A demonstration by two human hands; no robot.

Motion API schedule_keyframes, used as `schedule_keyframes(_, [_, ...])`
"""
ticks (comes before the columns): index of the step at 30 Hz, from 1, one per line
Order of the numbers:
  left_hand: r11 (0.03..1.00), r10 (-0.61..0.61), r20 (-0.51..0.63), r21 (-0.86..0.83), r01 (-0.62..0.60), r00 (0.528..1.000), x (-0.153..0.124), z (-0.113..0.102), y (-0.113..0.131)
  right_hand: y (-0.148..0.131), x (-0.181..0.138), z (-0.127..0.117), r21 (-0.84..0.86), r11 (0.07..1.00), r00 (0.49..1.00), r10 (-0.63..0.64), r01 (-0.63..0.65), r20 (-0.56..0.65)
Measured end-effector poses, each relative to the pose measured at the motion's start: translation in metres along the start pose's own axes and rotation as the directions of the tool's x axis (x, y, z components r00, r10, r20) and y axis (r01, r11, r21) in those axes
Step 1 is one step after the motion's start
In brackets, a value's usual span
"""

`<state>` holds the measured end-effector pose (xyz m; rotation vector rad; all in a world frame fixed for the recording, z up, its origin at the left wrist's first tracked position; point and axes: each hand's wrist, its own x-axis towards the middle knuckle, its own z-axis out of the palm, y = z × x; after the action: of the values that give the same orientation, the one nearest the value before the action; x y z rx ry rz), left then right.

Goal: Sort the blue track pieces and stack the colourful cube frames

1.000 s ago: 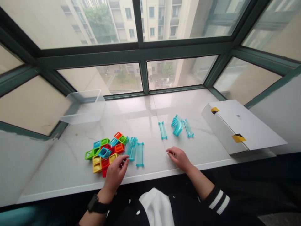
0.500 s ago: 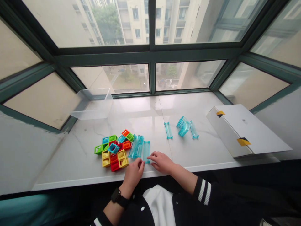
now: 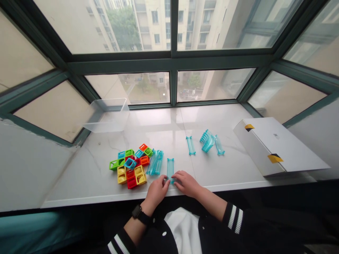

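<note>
A straight clear-blue track piece (image 3: 170, 167) lies on the white marble sill (image 3: 87, 176), and both my hands meet at its near end. My left hand (image 3: 158, 189) pinches that end with thumb and fingers from the left; a black watch is on the wrist. My right hand (image 3: 186, 182) curls its fingers on the same end from the right. Just left lies a small bundle of more clear-blue track pieces (image 3: 155, 161), and beyond it a heap of coloured square frame blocks (image 3: 130, 167) in green, yellow, red, orange and blue.
Farther right lie another straight track piece (image 3: 190, 145) and a curved track piece with a straight one beside it (image 3: 211, 141). A white flat box (image 3: 278, 144) sits at the right end of the sill. A clear plastic tub (image 3: 108, 115) stands by the window at the back left.
My right hand has come left from open sill to the single track piece. My left hand left the block heap and joined it. The piece now lies apart from the bundle, slightly right.
</note>
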<state>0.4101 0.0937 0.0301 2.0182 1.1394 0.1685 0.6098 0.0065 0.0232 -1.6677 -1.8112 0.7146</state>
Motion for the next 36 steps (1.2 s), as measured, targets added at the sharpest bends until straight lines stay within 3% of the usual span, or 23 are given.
schedule_keyframes(5, [0.962, -0.032, 0.121, -0.266, 0.064, 0.992, 0.006, 0.007, 0.005, 0.0, -0.006, 0.002, 0.128, 0.992, 0.992, 0.015, 0.001, -0.127])
schedule_keyframes(11, [0.923, 0.052, 0.041, -0.383, -0.032, 0.998, 0.007, 0.021, 0.017, 0.008, -0.014, 0.004, 0.233, 0.972, 0.972, 0.086, -0.034, -0.218])
schedule_keyframes(20, [0.949, 0.184, -0.159, -0.229, -0.218, 0.97, 0.011, 0.042, 0.022, 0.033, -0.02, 0.01, 0.27, 0.961, 0.943, 0.134, -0.05, -0.304])
schedule_keyframes(36, [0.954, 0.199, -0.157, -0.193, -0.228, 0.967, 0.011, 0.039, 0.019, 0.035, -0.016, 0.01, 0.213, 0.975, 0.947, 0.123, -0.06, -0.297])
